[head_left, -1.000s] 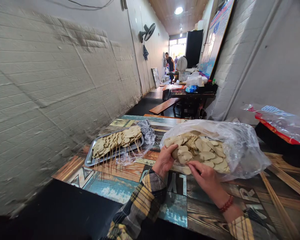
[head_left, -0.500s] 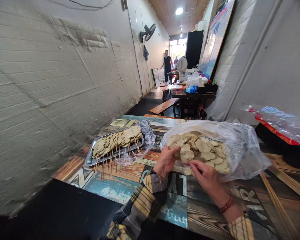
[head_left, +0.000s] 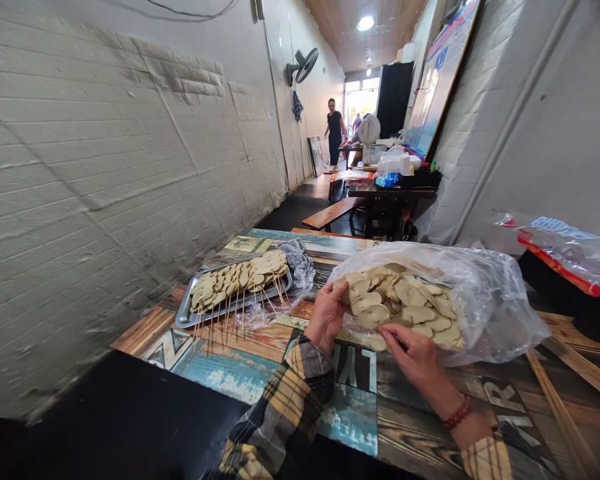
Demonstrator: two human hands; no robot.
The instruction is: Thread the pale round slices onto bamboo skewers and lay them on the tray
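Pale slices (head_left: 415, 313) are heaped just beyond the grip, on a patchwork wood-look table (head_left: 220, 377); far left, a white brick-patterned wall (head_left: 55, 167) is smudged dark! Slice edges are pinched by the left hand (head_left: 327, 317); at the right hand (head_left: 415, 357), fingertips are closed together, any hold hidden. Flat, smooth ovals, these, wrapped in crinkled plastic (head_left: 500, 300); leftward, a shiny tray (head_left: 184, 313) is loaded.
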